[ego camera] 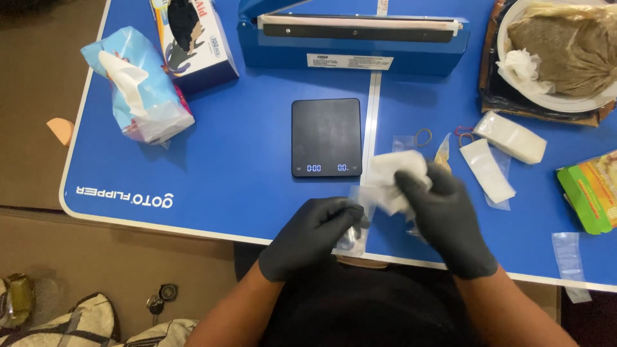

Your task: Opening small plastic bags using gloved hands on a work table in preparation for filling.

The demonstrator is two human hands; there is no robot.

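**A:** What do you have on the head view?

**B:** I see both hands in black gloves, low over the near edge of the blue folding bench (212, 128). My left hand (315, 234) is pinched closed on a small clear plastic pouch (357, 218), thumb and fingers clamped on its side. My right hand (443, 215) is clenched around a soft white pad of folded material (395, 173), which sits at the pouch's 1 o'clock and touches its open top.

**A:** Is the pad inside the pouch?

**B:** I can't tell; the plastic is too clear and the glove covers the joint. The two overlap, that much I see.

**A:** What surrounds them?

**B:** At 12 o'clock from my hands lies a flat black digital scale with a lit display (326, 136), nothing on it. Beyond that, at the far edge, stands a blue heat sealer with a long bar (352, 40). At 10 o'clock is a soft pack of tissues in pale blue wrap (138, 87), and just beside it a cardboard box of gloves (193, 38). At 2 o'clock I see a stack of white sachets (511, 137) near a flat clear bag holding a white sachet (488, 170). Further, at 1 o'clock, a white plate bearing a bag of brown powder (565, 51). At 3 o'clock, a green and yellow carton (591, 189) sits at the bench's edge.
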